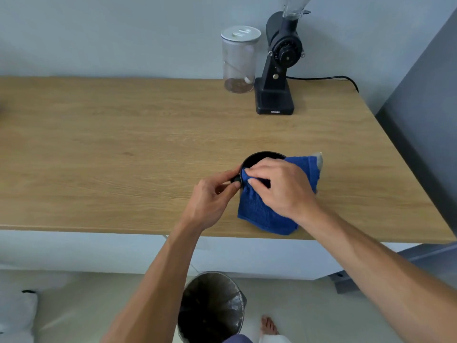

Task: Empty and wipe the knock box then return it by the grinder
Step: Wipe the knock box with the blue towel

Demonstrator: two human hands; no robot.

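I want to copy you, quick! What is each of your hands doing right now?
Left hand: closed on the side of the black knock box, steadying it.
Right hand: closed on the blue cloth, pressing it at the box's rim.

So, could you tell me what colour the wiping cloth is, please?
Blue, clearest in the head view: cloth.

Both bare forearms extend forward and converge. The left hand curls sideways, thumb and fingertips pinched in a closed grip on the knock box. The right hand lies palm-down, fingers bent, pressing the blue cloth beneath it.
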